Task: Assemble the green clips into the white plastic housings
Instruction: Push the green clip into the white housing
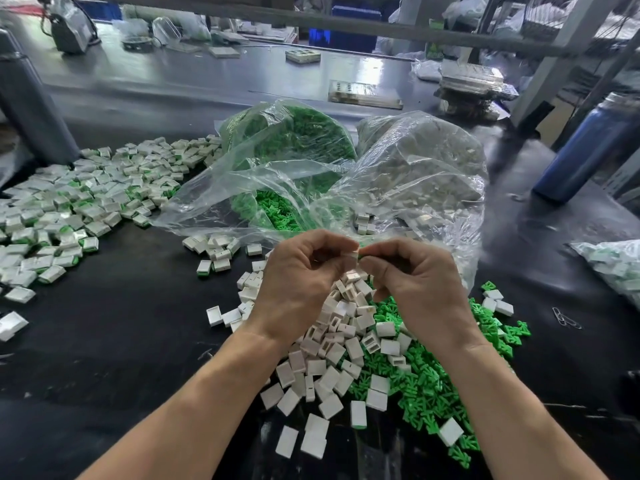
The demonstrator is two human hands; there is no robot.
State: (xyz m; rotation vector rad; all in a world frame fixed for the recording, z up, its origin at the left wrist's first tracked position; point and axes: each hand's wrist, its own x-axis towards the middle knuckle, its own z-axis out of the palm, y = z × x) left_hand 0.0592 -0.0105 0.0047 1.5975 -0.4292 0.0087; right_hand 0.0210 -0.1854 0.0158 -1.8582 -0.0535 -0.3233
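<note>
Two clear plastic bags sit at the back of the black table (121,341): the green-clip bag (291,140) on the left, the white-housing bag (426,161) beside it. Finished pieces (79,202) spread wide at far left. Loose white housings (332,358) and green clips (429,386) are heaped below the wrists. Above that heap, the left hand (298,271) pinches a white housing (353,255), and the right hand (415,275) pinches a green clip (363,252) against it, fingertips meeting.
</note>
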